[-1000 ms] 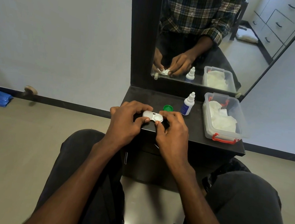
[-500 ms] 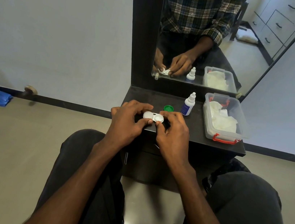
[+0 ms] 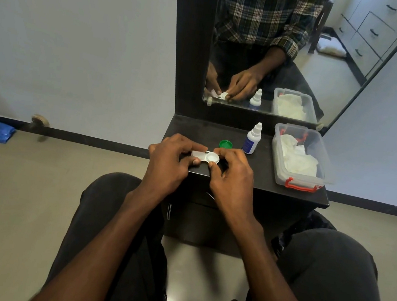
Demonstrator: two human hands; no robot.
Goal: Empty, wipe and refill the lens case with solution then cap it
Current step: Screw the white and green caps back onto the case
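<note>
Both hands, left hand (image 3: 168, 161) and right hand (image 3: 232, 175), pinch the white lens case (image 3: 205, 157) at the near edge of the dark table (image 3: 260, 177), probably steadying it, with green cap (image 3: 226, 144) off behind.

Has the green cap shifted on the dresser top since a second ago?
No. The green cap sits just left of the solution bottle, same gap as before.

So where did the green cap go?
The green cap sits on the dark table, just behind the right hand and left of the small solution bottle.
</note>
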